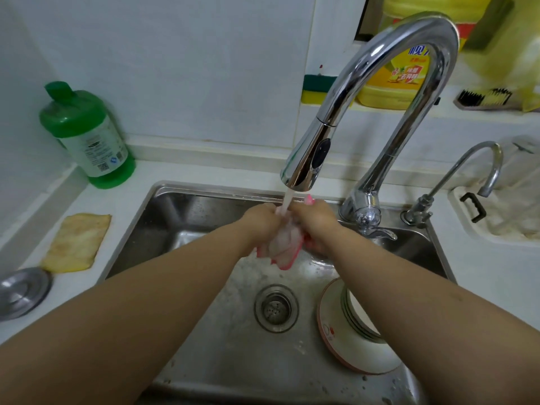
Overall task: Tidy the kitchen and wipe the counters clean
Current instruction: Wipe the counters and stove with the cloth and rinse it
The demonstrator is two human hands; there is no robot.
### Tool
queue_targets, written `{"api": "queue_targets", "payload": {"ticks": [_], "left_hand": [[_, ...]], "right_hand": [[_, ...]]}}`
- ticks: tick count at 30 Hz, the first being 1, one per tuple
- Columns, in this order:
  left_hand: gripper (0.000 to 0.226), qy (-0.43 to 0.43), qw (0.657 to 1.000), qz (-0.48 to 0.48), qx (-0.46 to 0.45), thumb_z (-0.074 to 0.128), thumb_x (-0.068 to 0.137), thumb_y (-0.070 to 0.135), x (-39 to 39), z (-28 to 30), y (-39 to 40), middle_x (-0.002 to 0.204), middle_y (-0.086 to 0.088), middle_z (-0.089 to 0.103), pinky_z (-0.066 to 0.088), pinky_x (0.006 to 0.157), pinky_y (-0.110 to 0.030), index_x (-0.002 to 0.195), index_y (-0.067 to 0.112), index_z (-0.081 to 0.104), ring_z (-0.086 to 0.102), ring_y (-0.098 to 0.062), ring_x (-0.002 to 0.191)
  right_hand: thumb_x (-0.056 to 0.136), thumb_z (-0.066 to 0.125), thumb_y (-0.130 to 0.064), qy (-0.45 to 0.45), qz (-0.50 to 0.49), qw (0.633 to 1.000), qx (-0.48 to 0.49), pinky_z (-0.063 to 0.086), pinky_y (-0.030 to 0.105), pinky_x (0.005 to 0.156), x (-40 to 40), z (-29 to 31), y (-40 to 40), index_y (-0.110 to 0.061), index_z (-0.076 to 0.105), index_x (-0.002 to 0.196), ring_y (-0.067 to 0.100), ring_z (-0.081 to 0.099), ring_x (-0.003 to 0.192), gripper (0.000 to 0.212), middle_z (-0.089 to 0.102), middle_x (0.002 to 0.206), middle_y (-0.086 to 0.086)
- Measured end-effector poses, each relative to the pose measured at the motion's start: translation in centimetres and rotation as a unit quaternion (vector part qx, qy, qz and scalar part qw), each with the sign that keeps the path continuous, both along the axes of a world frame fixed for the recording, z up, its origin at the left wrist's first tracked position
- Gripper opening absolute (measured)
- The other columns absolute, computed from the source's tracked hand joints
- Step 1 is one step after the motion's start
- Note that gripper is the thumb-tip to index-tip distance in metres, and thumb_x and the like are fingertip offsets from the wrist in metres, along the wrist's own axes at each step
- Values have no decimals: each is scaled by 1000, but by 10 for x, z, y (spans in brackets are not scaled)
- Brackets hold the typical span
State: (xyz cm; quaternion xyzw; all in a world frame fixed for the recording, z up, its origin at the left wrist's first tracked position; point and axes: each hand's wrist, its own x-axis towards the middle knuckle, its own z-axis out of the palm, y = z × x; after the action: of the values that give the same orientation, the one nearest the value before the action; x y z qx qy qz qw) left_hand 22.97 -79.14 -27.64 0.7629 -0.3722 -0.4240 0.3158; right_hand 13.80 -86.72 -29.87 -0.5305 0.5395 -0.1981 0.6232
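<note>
Both hands, left hand [261, 220] and right hand [313, 219], grip cloth [285, 244] under faucet [304, 168].

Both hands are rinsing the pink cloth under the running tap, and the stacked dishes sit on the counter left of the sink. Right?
Not quite. The head view shows the dishes inside the sink, right of the drain. The rest holds: left hand and right hand grip the cloth under the running tap.

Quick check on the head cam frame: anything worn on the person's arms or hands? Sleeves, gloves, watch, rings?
Nothing worn that shows. Both forearms are bare from the bottom edge of the frame up to the wrists: no sleeves, no cuffs, no watch or bracelet. The left hand and right hand are ungloved. Rings cannot be ruled out, since the fingers are mostly hidden from this view.
</note>
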Motion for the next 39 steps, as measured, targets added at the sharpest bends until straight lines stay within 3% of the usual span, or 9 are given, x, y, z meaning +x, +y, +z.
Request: {"api": "queue_targets", "payload": {"ticks": [2, 4, 7, 14, 23, 26, 29, 33, 39], "left_hand": [[22, -58, 997, 22, -41, 59, 90, 25, 4, 0, -2, 74, -1, 53, 49, 71, -35, 70, 19, 52, 51, -21, 75], [24, -43, 991, 71, -103, 61, 86, 19, 5, 2, -4, 69, 2, 47, 45, 68, -33, 67, 19, 46, 45, -20, 72], [21, -4, 983, 99, -156, 57, 89, 16, 6, 10, -3, 73, 1, 48, 41, 64, -26, 71, 21, 48, 43, -16, 70], [10, -39, 974, 169, -148, 67, 85, 22, 21, 4, 6, 79, 1, 57, 48, 68, -30, 82, 17, 59, 54, -18, 72], [16, 84, 977, 197, -23, 58, 90, 10, 13, 6, 9, 83, -9, 58, 51, 74, -35, 74, 13, 53, 56, -24, 79], [8, 160, 971, 169, -58, 65, 84, 12, -4, 17, 2, 95, -12, 65, 52, 79, -39, 90, 11, 61, 60, -26, 85], [17, 168, 976, 113, -74, 70, 82, 20, -9, 23, -3, 91, -9, 69, 54, 81, -36, 95, 10, 67, 63, -22, 84], [12, 167, 963, 196, -76, 62, 86, 17, 5, 17, 2, 67, -1, 60, 44, 52, -20, 75, 12, 63, 58, -12, 63], [59, 279, 920, 272, 55, 48, 90, 56, 7, -23, 26, 149, -4, 36, 22, 110, -52, 140, 24, 45, 30, -32, 137]], "right_hand": [[52, 79, -34, -26, 56, 996, 71, 46, 34, 47, -17, -2, -2, 2, 60, 106, 31, 56, 53, 68, 65, 79, 24], [66, 77, -26, -39, 110, 990, 85, 50, 47, 61, -26, -3, 0, 8, 53, 112, 32, 55, 55, 62, 62, 76, 29], [85, 70, -22, 6, 175, 984, 23, 49, 53, 71, -36, -8, 3, 0, 53, 85, 26, 54, 45, 27, 57, 57, 18], [93, 52, -47, 223, 278, 919, -166, 48, 34, 80, -46, 19, 6, -10, 66, 89, 22, 60, 78, 40, 68, 86, 9], [81, 65, -19, -92, 128, 987, 12, 44, 45, 78, -24, 20, 18, -3, 61, 91, 36, 56, 84, 19, 59, 86, 22], [62, 68, -6, -67, 202, 977, -19, 52, 48, 76, -16, 17, 24, -12, 62, 100, 35, 63, 83, 39, 63, 88, 19], [70, 62, -4, -20, 162, 983, -80, 48, 39, 59, -16, 17, 25, -13, 62, 89, 27, 59, 64, 21, 61, 75, 17], [88, 50, 2, -91, 40, 994, 54, 51, 42, 74, -19, 19, 13, -12, 60, 93, 30, 59, 77, 18, 62, 92, 17], [96, 39, -6, -220, -1, 957, 189, 51, 45, 73, -9, 50, 18, 0, 54, 116, 32, 59, 78, 25, 59, 95, 20]]}}
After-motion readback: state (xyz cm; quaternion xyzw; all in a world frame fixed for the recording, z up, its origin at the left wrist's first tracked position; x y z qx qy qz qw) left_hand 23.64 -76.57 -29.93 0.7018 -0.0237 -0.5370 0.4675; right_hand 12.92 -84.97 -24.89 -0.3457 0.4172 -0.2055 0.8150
